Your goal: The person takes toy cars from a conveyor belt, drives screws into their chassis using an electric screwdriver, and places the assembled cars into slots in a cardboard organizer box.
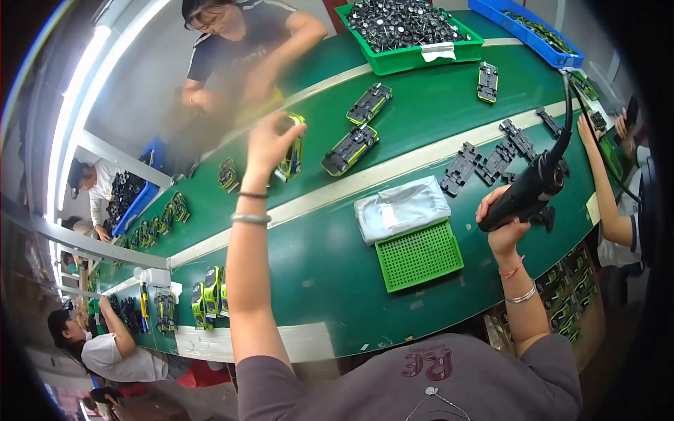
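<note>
- Toy car, yellow-green and black, sits in the left hand, lifted above the green belt and tilted on end.
- Left fingers are curled around the car's body, gripping it.
- Right hand is closed around a black power screwdriver, held over the near table; its cable runs up and away.
- Two more cars lie on the belt just right of the held one, a third farther along.
- Black chassis parts lie near the screwdriver's tip.
- Green perforated tray rests on the table between the arms, touching a clear plastic bag behind it.
- Green bin of black parts stands at the belt's far edge.
- Other people work across the belt and on both sides.
</note>
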A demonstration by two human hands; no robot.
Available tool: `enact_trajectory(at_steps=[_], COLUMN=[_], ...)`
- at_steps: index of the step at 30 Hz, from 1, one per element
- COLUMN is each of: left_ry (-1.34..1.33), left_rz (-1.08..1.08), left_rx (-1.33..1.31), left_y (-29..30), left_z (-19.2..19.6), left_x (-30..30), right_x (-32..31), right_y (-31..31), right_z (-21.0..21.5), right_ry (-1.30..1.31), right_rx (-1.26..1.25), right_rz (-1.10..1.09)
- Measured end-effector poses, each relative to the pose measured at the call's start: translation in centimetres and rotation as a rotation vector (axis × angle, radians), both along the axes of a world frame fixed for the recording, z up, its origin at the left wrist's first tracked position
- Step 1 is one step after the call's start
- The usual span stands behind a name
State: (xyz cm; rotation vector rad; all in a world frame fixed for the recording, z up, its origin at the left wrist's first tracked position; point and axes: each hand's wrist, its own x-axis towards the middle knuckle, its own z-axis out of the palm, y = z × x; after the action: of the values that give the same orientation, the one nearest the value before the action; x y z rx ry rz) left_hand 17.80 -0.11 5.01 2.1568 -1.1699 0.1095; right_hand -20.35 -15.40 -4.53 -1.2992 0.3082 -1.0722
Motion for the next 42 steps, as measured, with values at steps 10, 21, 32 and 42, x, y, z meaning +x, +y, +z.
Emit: enact_trajectory(at_steps=[10,21,32,42], left_ry=[-0.141,-0.34,-0.105,0.61], left_rz=[0.177,-0.211,-0.079,0.059], left_rx=[0.675,0.229,0.568,-0.108], left_y=[-6.1,-18.1,-1.6,18.0], left_z=[-3.9,-8.7,-0.7,5.0], left_x=[3.6,6.9,3.6,-6.1], right_x=[-0.3,-0.5,-0.8,-1.4], right_y=[-0.4,0.1,-0.4,-0.5], right_z=[0.1,0.3,0.0,-1.2], right_ry=[0.0,-0.045,0.03,0.013], right_rx=[-0.018,0.008,0.022,-0.017], right_rz=[-0.03,0.005,-0.006,0.041])
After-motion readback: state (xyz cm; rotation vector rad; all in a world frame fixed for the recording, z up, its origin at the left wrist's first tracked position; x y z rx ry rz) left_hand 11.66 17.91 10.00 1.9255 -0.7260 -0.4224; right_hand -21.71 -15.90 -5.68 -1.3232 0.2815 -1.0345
